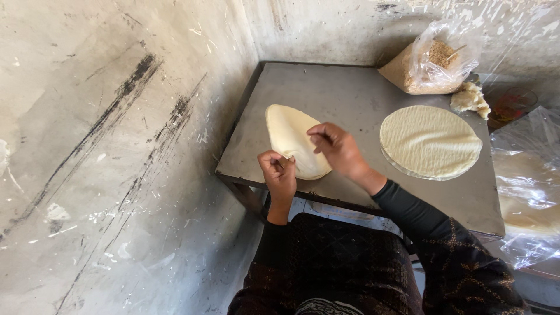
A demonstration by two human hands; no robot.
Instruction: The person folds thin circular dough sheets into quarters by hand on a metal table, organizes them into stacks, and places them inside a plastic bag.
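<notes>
At the near left edge of the grey metal table [350, 93], a thin pale dough round [290, 137] is being folded: the left hand [279, 174] pinches its lower edge, and the right hand [337, 149] grips its right side with bent fingers. Judging from the curl, the fold is only begun; careful pressing along the seam seems needed next. A stack of flat rounds [430, 142] lies to the right, a plastic bag of crumbs [434, 61] behind it. Scratched grey walls [116, 116] close the corner.

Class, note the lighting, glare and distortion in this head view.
Head view: soft daylight; white glare on the clear plastic sheet; wide-angle bending at the wall edges; both hands and the folded dough round look sharp.
</notes>
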